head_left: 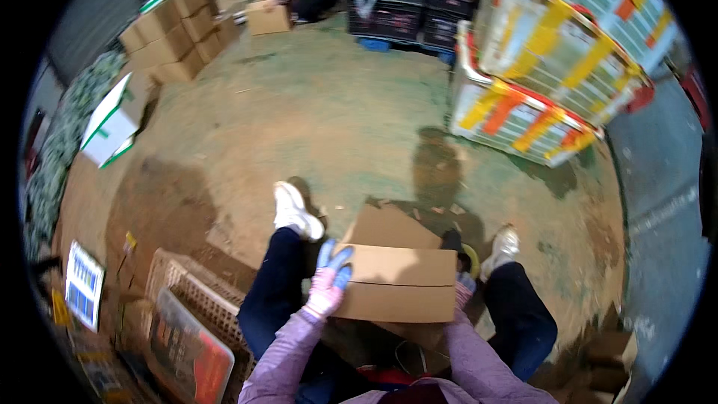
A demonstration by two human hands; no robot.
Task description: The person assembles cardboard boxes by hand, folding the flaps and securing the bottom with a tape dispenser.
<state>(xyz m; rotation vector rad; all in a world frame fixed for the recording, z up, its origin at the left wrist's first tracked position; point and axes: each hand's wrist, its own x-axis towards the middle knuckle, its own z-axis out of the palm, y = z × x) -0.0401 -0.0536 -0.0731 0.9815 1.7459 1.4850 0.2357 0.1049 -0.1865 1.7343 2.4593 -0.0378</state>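
Both gloved hands [329,284] [464,289] apart (right mostly hidden), forearms outstretched.

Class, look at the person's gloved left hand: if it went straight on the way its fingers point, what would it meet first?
Probably the white shoe on the left foot, just past the cardboard box corner that the left hand grips; depth is unclear.

Brown cardboard box [396,278], flaps open, between knees.

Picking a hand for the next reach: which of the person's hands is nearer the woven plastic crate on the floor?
Left. The left hand grips the cardboard box at its left edge, just right of the crate. The right hand is at the box's far right edge, with the whole box between.
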